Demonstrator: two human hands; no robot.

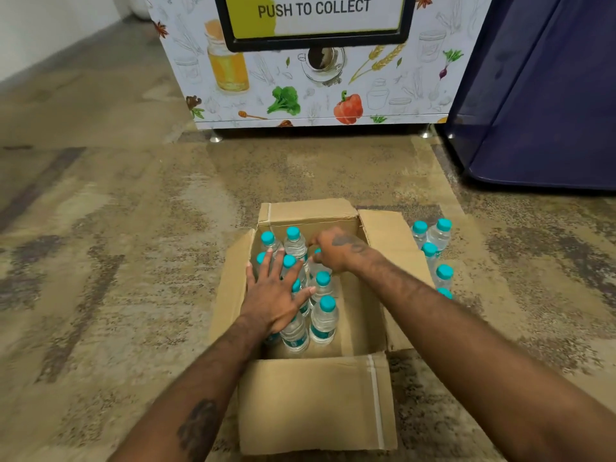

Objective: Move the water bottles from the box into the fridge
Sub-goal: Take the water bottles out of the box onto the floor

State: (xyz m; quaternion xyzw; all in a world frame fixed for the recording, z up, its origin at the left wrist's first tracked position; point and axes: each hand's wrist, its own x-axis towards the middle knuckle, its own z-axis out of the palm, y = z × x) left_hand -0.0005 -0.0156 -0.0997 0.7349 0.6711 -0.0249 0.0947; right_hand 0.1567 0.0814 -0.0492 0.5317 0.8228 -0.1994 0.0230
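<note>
Water bottles (323, 320) stand upright, caps up, in box (363, 315). Right hand (335, 250) is curled around a far bottle's cap; left hand (275, 295) is laid flat, released, on nearer caps.

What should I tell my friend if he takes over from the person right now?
Left hand: open, lying flat on the bottle tops in the box, gripping nothing.
Right hand: fingers closed around the top of one bottle at the back of the box; not lifted yet.
Cardboard box: on the floor, flaps open, bottles standing along its left side, right side bare.
Floor bottles: a few stand on the floor to the right of the box.
Dark blue appliance: far right, possibly the fridge; no bottle is seen in it.
Left to do: carry every bottle to the fridge.
</note>
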